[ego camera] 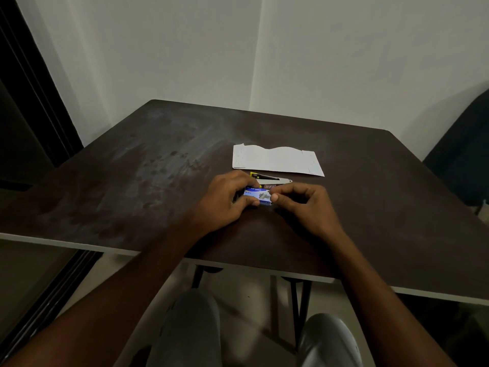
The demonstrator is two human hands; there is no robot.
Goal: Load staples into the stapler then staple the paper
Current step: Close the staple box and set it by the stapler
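Your left hand (225, 200) grips one small blue-and-white staple box (258, 196) just above the dark counter (132, 181), while your right hand (304, 205) pinches its right end. Just behind lies one stapler (272, 179), opened flat, yellow-tipped; beyond it, one white paper (277, 160).
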